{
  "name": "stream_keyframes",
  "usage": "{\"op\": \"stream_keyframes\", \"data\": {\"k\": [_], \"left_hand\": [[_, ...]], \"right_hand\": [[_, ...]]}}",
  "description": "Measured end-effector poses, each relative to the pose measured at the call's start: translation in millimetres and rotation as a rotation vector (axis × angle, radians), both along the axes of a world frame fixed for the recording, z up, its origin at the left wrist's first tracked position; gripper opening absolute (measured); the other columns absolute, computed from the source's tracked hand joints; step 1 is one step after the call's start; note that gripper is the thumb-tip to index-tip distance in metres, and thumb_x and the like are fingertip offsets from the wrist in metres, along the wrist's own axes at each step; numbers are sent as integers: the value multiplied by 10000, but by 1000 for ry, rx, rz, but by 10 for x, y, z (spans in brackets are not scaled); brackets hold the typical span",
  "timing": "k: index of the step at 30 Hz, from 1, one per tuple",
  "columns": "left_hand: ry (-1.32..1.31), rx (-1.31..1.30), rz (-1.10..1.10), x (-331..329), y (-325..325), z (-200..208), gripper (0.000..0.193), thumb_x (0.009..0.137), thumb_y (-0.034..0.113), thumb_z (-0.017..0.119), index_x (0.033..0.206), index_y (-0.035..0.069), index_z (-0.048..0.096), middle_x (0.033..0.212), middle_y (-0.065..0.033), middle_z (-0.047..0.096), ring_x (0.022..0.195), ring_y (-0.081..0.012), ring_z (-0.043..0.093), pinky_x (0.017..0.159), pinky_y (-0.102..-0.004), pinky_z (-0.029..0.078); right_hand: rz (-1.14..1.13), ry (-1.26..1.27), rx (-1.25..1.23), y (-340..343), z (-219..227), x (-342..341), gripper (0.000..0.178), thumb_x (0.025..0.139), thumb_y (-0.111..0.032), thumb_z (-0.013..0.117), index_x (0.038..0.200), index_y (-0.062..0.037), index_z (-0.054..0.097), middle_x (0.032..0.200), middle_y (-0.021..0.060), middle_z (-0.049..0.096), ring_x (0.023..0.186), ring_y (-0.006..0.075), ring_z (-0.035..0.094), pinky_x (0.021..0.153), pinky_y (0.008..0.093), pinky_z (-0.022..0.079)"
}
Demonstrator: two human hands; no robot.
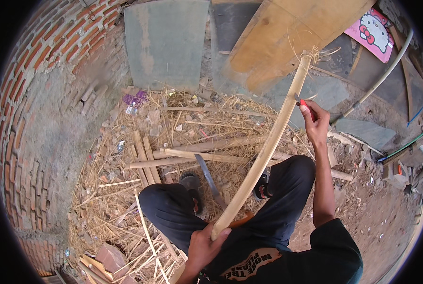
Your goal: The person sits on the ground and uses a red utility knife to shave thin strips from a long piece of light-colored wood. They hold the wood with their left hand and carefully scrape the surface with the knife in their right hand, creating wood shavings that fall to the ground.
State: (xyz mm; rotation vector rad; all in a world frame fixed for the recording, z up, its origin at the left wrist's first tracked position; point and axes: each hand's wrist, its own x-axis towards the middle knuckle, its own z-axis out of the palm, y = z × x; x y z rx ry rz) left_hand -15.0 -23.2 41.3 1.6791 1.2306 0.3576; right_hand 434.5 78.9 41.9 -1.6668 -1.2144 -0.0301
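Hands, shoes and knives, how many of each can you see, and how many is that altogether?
Hands: 2, left hand and right hand
Shoes: 2, left shoe and right shoe
Knives: 2, red knife and long-bladed knife
Total: 6

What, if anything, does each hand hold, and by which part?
The left hand holds the bamboo strip near its lower end; the right hand holds a small knife by its red handle.

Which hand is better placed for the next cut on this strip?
Likely the right hand: it holds the red-handled knife, blade by the long pale strip toward its far end. The left hand grips the strip's near end.
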Motion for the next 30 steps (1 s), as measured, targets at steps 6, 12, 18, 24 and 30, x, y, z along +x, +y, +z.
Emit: {"op": "stream_keyframes", "data": {"k": [6,12,18,24,30], "left_hand": [[61,-80,-59,-176,-87,-67,390,1008,377,778,1064,-7,745,687,-198,684,658,-403,730,639,-448,550],[8,-56,14,-167,0,-147,393,1000,356,794,1142,-9,762,688,-187,692,611,-332,718,629,-411,544],[-145,27,164,1,222,-304,328,978,274,830,1124,-18,792,701,-133,724,600,-157,693,592,-340,520],[-233,30,190,240,450,-297,270,957,206,854,1099,-18,800,700,-85,722,601,-73,620,571,-298,488],[-286,64,141,441,479,-209,250,966,188,844,989,-39,742,697,-18,650,616,-46,549,559,-280,440]], "right_hand": [[-127,7,109,337,-21,999,365,1061,-343,714,1176,-8,804,810,-2,700,768,89,579,708,265,474],[-45,118,-63,182,113,817,427,1091,-425,649,1116,-21,782,745,-50,567,692,62,480,623,265,354],[147,516,-147,-127,25,-35,334,1103,-385,629,1145,-66,720,766,-60,549,703,43,446,634,264,347],[464,661,-283,-348,-220,-918,338,1102,-268,653,1341,-29,660,1021,13,699,883,78,598,829,275,507],[589,804,-225,-420,-302,-1557,364,1047,-143,743,1367,11,661,1107,32,735,993,94,642,900,282,525]]}}
